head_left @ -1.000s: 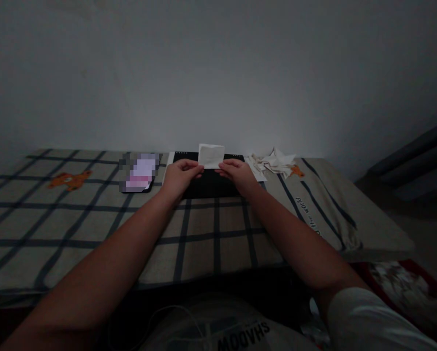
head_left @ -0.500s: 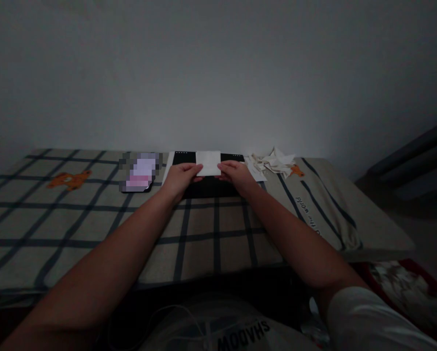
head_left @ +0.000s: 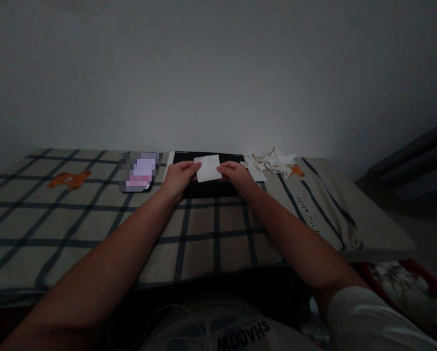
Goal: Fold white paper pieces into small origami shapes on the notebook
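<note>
A small, roughly square piece of white paper is held up between my two hands, tilted a little, with a faint crease across it. My left hand pinches its left edge, thumb on top and fingers behind. At the right edge, my right hand pinches it the same way. Beneath the paper lies a flat black mat or board with small white marks along its far edge. A white strip shows along the left side of the black mat.
Left of my hands lies a phone-like object, its screen blurred out. Crumpled paper sits to the right. A checked cloth covers the table, which stands against a grey wall. A red container with crumpled pieces stands at lower right.
The white paper has shifted slightly nearer to me and turned a little, so its edges now slant. Both hands keep their pinch and have barely moved.
</note>
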{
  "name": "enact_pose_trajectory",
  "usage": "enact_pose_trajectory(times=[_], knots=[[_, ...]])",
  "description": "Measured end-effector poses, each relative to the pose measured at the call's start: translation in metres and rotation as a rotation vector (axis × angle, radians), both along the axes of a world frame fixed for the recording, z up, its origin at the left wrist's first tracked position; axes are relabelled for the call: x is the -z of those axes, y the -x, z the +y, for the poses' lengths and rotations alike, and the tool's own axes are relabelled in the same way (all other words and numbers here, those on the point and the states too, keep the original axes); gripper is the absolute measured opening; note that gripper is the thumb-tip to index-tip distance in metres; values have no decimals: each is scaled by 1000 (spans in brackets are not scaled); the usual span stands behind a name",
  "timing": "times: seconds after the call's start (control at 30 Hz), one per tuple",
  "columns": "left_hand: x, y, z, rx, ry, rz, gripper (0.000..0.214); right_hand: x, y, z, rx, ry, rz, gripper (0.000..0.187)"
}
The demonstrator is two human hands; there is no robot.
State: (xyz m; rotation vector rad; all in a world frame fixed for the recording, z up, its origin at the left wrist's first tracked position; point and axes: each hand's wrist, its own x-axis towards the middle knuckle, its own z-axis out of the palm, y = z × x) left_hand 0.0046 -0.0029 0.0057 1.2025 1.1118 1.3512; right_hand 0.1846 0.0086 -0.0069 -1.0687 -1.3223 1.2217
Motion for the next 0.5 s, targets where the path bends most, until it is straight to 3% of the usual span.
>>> enact_pose_trajectory(times=[0.27, 0.5], knots=[[1, 1, -1, 112, 51, -13, 24, -2, -2, -3, 11, -102, -98, 22], [1, 0, 0, 32, -4, 47, 26, -4, -2, -5, 47, -123, -164, 22]])
